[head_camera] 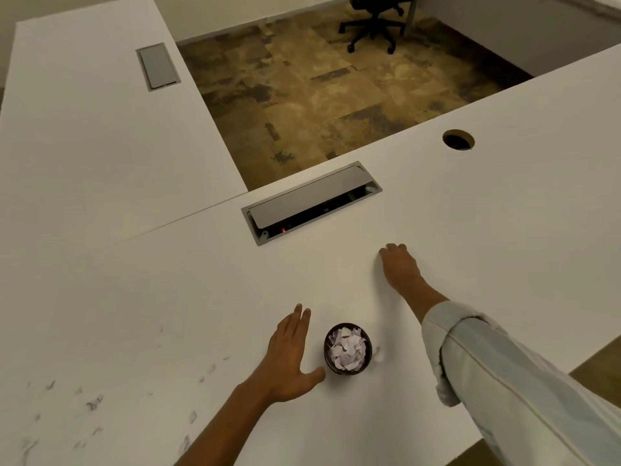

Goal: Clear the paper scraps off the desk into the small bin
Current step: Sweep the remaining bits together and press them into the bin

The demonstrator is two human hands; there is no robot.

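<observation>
A small dark round bin point(347, 348) stands on the white desk point(470, 230), packed with crumpled white paper. My left hand point(289, 354) lies flat and open just left of the bin, thumb near its base. My right hand point(400, 267) reaches farther out, fingers curled down onto the desk surface; whether it holds a scrap is hidden. Several small white paper scraps point(94, 401) are scattered over the near left part of the desk. One more scrap point(379, 354) lies just right of the bin.
A grey cable hatch point(311, 201) is set into the desk beyond my hands, partly open. A round cable hole point(458, 139) lies at the far right. A second white desk point(84, 129) with its own hatch adjoins on the left. A black office chair point(376, 21) stands on the floor.
</observation>
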